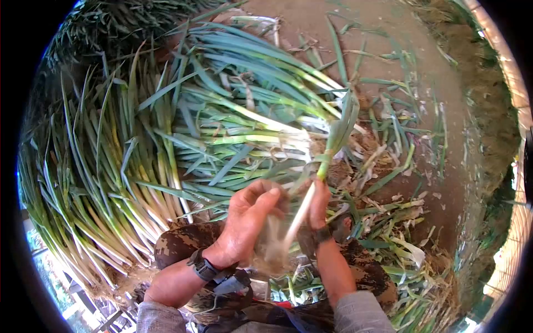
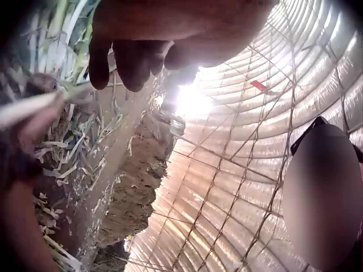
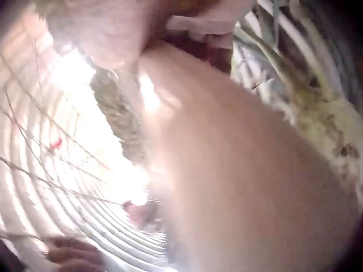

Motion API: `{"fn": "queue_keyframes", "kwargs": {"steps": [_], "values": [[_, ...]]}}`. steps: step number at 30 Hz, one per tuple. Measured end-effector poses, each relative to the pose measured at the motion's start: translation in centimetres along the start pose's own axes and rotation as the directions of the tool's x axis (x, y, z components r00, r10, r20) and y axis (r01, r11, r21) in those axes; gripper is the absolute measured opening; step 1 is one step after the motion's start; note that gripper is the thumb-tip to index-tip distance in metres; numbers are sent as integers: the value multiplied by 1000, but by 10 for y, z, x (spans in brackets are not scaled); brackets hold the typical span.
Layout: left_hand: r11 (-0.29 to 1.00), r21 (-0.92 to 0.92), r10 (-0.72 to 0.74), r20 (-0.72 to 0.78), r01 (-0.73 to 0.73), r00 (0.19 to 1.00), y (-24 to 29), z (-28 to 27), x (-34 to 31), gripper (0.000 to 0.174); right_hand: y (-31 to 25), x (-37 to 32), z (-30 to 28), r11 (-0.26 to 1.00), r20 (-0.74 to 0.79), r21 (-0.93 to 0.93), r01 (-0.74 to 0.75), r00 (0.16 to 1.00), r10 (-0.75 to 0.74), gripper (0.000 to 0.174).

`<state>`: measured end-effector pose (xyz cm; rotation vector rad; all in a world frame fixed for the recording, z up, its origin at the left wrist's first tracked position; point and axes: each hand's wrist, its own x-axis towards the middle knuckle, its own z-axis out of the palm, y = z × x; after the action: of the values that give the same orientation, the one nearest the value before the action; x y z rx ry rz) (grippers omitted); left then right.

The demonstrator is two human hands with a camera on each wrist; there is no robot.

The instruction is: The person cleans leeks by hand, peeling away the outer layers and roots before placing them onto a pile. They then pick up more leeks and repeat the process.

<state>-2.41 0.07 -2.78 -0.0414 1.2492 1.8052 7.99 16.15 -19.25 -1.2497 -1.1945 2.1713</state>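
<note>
My right hand (image 1: 318, 205) grips a green onion (image 1: 300, 219) around its stalk, just where white turns green. The stalk slants, leaves up and away, its white root end down toward my lap. In the right wrist view its pale shaft (image 3: 238, 164) looms large and blurred. My left hand (image 1: 250, 216) is raised to the left of the stalk, apart from it, its fingertips blurred. From the left wrist view, the fingers (image 2: 133, 65) hang loosely bent with nothing between them. A blurred pale wisp (image 1: 273, 238) shows beside the onion's root end.
Untrimmed green onions (image 1: 94, 183) lie in a thick row at left. A pile of onions (image 1: 266, 111) spreads ahead. Stripped leaves and skins (image 1: 411, 250) litter the dirt floor (image 1: 422, 33) at right. A ribbed plastic wall (image 2: 238, 187) curves alongside; a person (image 2: 322, 198) appears there.
</note>
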Motion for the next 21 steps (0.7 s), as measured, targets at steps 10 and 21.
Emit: {"fn": "queue_keyframes", "kwargs": {"steps": [10, 21], "values": [[840, 481, 156, 229, -251, 961, -20, 25, -9, 21, -59, -83, -5, 974, 202, -136, 183, 967, -154, 10], [817, 90, 572, -3, -570, 820, 25, 18, -31, 24, -102, -126, 29, 117, 546, -452, 884, 378, -748, 29]]}}
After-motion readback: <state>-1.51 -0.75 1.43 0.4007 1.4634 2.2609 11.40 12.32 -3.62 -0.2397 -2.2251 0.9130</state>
